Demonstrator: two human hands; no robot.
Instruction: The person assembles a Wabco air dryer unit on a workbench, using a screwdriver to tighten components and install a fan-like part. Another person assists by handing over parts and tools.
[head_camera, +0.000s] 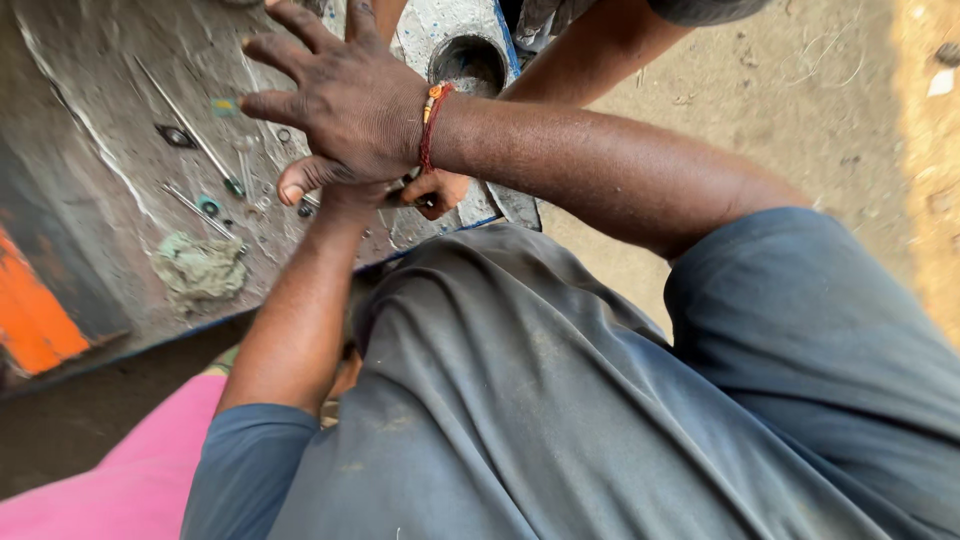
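Our right hand (345, 95) hovers with fingers spread apart over the metal tabletop (100, 90), touching our left hand (345, 195), whose grip we cannot tell, beside thin metal rods (195, 135).

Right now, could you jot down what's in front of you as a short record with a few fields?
surface: worn grey metal table, scuffed and dusty
right hand: right hand spread open above the table, red thread on its wrist, gripping nothing
left hand: left hand mostly hidden under the right one; cannot tell whether it grips anything
other person: another hand beside them, pinching something small
tools: long thin metal rods lying on the table
small parts: washers and nuts scattered near the rods
rag: crumpled greenish rag near the table edge
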